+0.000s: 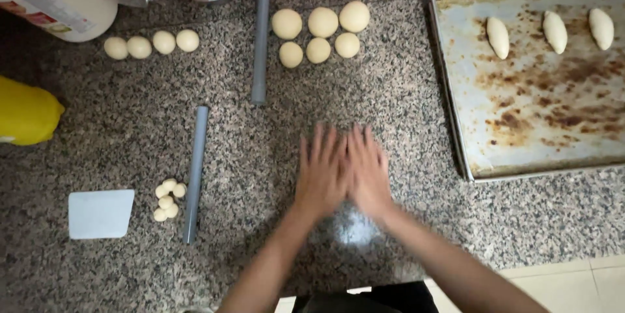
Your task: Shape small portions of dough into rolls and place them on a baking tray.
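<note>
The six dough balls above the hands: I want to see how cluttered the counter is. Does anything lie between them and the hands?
Nothing visible does. Bare granite counter separates the left hand and right hand from the six dough balls. The long grey rod lies off to their left.

A baking tray [521,137] holding 3 shaped loaves [555,31] sits right of 6 dough balls [319,33].

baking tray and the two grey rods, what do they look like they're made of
Baking tray: likely metal, dull silver with raised rim, mottled with brown baked-on stains. Longer grey rod and shorter grey rod: probably plastic pipe, smooth matte uniform grey; an open end is not clearly visible.
</note>
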